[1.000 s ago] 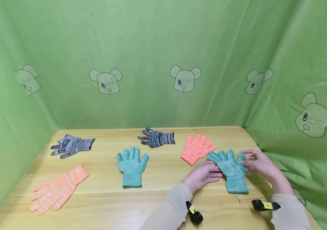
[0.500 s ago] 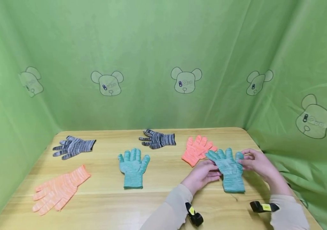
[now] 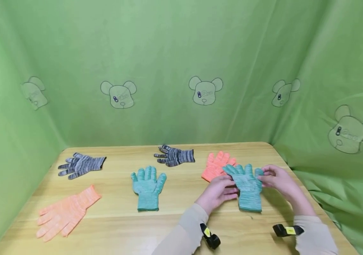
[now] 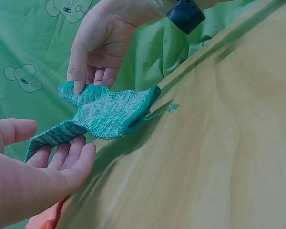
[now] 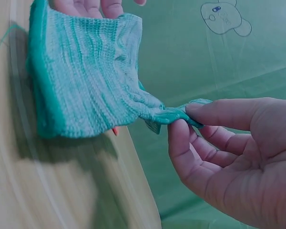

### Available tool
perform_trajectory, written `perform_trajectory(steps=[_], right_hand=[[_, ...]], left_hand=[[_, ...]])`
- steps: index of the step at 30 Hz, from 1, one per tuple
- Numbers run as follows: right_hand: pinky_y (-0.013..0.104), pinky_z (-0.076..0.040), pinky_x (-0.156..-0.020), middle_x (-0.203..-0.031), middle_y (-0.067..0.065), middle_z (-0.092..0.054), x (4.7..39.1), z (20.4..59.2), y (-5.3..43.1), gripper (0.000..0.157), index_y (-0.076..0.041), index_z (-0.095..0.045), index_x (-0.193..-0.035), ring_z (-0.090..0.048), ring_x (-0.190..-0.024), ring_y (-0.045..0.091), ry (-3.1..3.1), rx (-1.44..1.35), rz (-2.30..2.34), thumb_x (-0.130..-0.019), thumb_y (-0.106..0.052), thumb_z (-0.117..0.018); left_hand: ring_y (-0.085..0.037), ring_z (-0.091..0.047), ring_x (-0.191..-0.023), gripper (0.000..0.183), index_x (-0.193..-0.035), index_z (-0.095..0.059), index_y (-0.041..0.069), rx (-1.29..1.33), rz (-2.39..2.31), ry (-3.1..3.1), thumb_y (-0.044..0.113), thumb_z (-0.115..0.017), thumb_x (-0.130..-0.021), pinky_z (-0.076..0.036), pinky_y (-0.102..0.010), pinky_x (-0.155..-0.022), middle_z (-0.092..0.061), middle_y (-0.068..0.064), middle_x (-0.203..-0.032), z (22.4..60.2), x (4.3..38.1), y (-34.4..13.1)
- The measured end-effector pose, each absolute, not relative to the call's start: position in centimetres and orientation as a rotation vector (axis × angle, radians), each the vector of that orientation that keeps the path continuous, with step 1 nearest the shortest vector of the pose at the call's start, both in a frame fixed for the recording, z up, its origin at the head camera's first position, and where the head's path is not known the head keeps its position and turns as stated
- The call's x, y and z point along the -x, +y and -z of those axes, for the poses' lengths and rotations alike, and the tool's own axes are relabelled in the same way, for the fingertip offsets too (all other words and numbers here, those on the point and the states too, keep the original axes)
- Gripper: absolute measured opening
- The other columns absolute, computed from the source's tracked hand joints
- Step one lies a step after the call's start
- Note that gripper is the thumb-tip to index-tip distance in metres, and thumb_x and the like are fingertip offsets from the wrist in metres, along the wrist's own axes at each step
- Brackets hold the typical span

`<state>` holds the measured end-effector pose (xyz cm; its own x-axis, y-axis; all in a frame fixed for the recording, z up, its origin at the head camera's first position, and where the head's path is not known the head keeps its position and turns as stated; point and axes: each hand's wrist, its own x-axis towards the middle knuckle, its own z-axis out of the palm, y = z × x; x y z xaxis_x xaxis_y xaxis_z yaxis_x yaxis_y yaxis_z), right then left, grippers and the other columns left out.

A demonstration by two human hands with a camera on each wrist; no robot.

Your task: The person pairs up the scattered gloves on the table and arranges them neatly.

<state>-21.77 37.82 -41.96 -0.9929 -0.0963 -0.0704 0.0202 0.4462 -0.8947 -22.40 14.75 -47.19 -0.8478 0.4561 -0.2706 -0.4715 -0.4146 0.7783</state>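
Observation:
A green knitted glove (image 3: 248,189) is held above the right side of the table, with a loose thread at its cuff. My right hand (image 3: 277,180) pinches the glove's thumb between thumb and fingertips, plain in the right wrist view. From the other side, my left hand (image 4: 43,176) supports the glove's finger part on its extended fingers. Its thumb stands apart from the cloth in the left wrist view. A second green glove (image 3: 147,189) lies flat near the table's middle. An orange-pink glove (image 3: 216,164) lies partly hidden behind the held one.
Two grey-black striped gloves, one at the back left (image 3: 80,165) and one at the back middle (image 3: 176,156), lie on the wooden table (image 3: 120,233). A light orange glove (image 3: 68,212) lies at the front left. Green curtains (image 3: 162,42) surround the table.
Both hands have moved left with the green glove, which now covers more of the orange-pink glove. The other gloves stay put; the head view has shifted slightly.

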Motion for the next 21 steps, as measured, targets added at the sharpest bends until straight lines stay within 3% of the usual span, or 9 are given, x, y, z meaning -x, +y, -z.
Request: perform_trajectory(steps=[10,21], right_hand=[[0.027,-0.061,-0.073,-0.097,0.006,-0.053,21.9,41.5,36.2,0.035,0.014,-0.044,-0.116,-0.061,-0.077,0.007,2.594,0.077,1.592,-0.091,-0.002,-0.062],[0.026,-0.061,-0.073,-0.098,0.006,-0.055,22.7,40.8,34.4,0.036,0.013,-0.045,-0.117,-0.061,-0.077,0.007,2.621,0.121,1.57,-0.091,-0.004,-0.063]], left_hand=[[-0.026,-0.063,-0.093,0.036,-0.127,-0.051,0.003,0.001,-2.249,1.243,0.007,-0.059,-0.092,-0.052,-0.053,-0.099,-0.062,-0.012,-0.104,46.9,23.1,13.2],[-0.022,-0.063,-0.09,0.035,-0.126,-0.053,0.0,-0.045,-2.252,1.283,0.008,-0.058,-0.092,-0.053,-0.049,-0.099,-0.062,-0.009,-0.103,46.4,23.9,11.3]])
